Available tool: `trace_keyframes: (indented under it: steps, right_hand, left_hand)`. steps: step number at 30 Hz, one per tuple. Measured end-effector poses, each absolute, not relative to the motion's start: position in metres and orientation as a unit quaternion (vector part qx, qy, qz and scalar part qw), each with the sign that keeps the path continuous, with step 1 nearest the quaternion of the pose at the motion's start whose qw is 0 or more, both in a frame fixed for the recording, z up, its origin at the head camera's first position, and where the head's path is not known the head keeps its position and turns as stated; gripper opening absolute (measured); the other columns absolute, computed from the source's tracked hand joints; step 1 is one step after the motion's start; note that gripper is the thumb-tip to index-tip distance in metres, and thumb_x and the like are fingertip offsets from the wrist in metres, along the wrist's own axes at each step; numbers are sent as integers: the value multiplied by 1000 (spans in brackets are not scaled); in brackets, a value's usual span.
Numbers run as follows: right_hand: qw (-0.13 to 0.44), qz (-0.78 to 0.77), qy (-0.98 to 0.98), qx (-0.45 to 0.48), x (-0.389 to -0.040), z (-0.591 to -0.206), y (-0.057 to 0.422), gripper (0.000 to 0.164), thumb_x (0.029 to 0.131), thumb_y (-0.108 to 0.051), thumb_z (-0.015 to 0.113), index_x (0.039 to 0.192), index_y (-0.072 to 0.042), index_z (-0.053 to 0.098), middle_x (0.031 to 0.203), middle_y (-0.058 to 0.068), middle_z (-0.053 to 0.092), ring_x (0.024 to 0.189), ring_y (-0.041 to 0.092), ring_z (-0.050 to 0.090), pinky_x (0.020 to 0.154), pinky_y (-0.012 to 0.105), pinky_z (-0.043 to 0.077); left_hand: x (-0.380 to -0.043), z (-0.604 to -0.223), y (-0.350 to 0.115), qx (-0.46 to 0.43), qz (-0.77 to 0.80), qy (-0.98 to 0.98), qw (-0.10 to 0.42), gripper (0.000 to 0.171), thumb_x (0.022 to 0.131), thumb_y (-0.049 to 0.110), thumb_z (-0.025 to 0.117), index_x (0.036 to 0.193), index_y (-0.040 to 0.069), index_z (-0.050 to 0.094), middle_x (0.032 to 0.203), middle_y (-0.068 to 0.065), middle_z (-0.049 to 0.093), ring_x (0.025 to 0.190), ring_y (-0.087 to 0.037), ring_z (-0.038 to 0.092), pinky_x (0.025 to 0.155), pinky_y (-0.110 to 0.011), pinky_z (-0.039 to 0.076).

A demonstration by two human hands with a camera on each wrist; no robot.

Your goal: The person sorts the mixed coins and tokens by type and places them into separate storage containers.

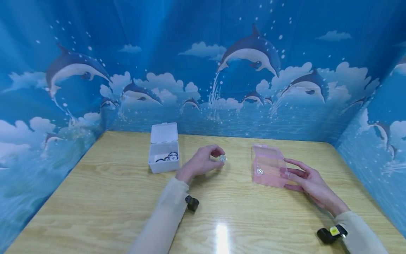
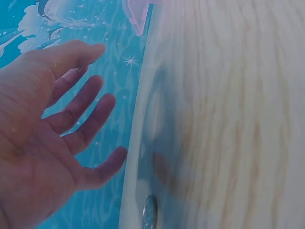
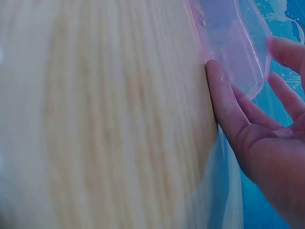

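Note:
My left hand [image 1: 204, 160] hovers over the table between two boxes, its fingertips beside a small round silvery piece [image 1: 223, 158]. In the left wrist view the fingers are spread and relaxed, and a shiny piece [image 2: 150, 212] shows apart from them, low in the frame. My right hand [image 1: 309, 181] holds the right end of a translucent pink box [image 1: 269, 180], thumb and fingers against its sides. Another silvery round piece [image 1: 259, 171] shows in that box. The right wrist view has the pink box [image 3: 233, 43] between the right hand's fingertips.
A white box [image 1: 164, 166] with its lid raised stands at left, with several dark and silvery round pieces [image 1: 171, 157] inside. Behind the wooden table [image 1: 104, 197] hangs a blue dolphin-print cloth [image 1: 190, 42], which also lines both sides. Each wrist wears a small black camera.

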State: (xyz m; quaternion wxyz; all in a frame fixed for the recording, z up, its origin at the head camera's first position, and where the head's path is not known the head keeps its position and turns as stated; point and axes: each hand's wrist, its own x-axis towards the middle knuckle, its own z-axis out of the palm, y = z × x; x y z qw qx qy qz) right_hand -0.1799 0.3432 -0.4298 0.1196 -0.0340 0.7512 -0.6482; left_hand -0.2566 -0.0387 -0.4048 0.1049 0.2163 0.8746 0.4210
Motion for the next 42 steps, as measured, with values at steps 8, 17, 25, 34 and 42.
trace_keyframes:
  steps: [8,17,25,34,42]
  right_hand:
    - [122,-648,751,-33,-181,-428,343,65,103,-19,63,160,-14,31,123,-13,71,113,1,68,88,35,64]
    - [121,-651,748,-39,-181,-428,343,66,103,-18,63,160,-12,29,124,-12,71,113,2,68,88,35,64]
    - [122,-651,748,-40,-182,-428,343,66,103,-16,63,160,-12,29,124,-11,69,112,5,69,90,35,64]
    - [123,-649,750,-37,-182,-430,343,66,103,-17,63,160,-12,29,125,-10,69,112,5,68,90,36,63]
    - [125,-646,753,-32,-181,-430,344,65,103,-17,63,159,-14,30,125,-10,68,112,5,68,90,36,63]
  left_hand:
    - [-255,-408,-28,221,439,865,105,36,91,21,77,125,16,66,125,-2,67,121,-21,61,107,-39,52]
    - [-251,-405,-10,225,455,855,105,35,91,23,78,123,19,66,126,1,67,120,-20,62,104,-38,54]
    - [-243,-403,8,239,476,839,113,37,91,22,78,125,20,65,128,3,65,120,-18,61,102,-37,55]
    - [-237,-403,31,258,476,834,109,38,91,27,78,126,18,65,128,1,64,118,-20,63,96,-29,56]
    - [-234,-406,46,255,493,825,106,36,91,28,78,124,19,67,123,4,65,115,-19,65,91,-24,56]
